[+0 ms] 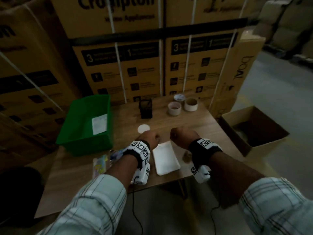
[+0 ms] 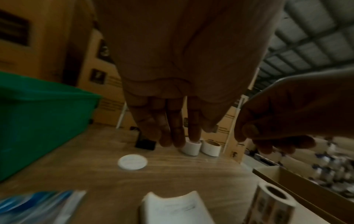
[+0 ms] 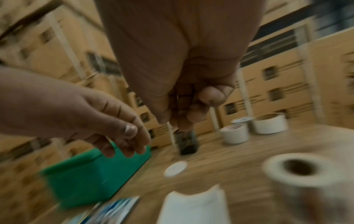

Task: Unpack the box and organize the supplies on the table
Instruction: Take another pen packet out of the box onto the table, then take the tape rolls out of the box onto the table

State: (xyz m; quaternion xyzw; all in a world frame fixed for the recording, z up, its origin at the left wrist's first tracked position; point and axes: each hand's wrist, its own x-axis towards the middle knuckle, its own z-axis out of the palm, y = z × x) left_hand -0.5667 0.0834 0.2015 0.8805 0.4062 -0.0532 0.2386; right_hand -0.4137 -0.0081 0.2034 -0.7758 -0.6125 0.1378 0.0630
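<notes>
Both hands hover above the wooden bench (image 1: 194,119), just beyond the flat white rectangular packet (image 1: 165,158): the left hand (image 1: 149,138) hangs loose with straight fingers and holds nothing, while the right hand (image 1: 182,135) is curled, though whether it grips anything cannot be told. Left of the packet sits the green plastic bin (image 1: 84,126), beyond it three white tape rolls (image 1: 174,108), and to its right, off the bench, the open brown cardboard box (image 1: 252,128).

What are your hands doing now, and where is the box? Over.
Left hand open, holding nothing. Right hand curled; any hold unclear. Cardboard box open beside the table; tape rolls already out. Nothing blocking.
</notes>
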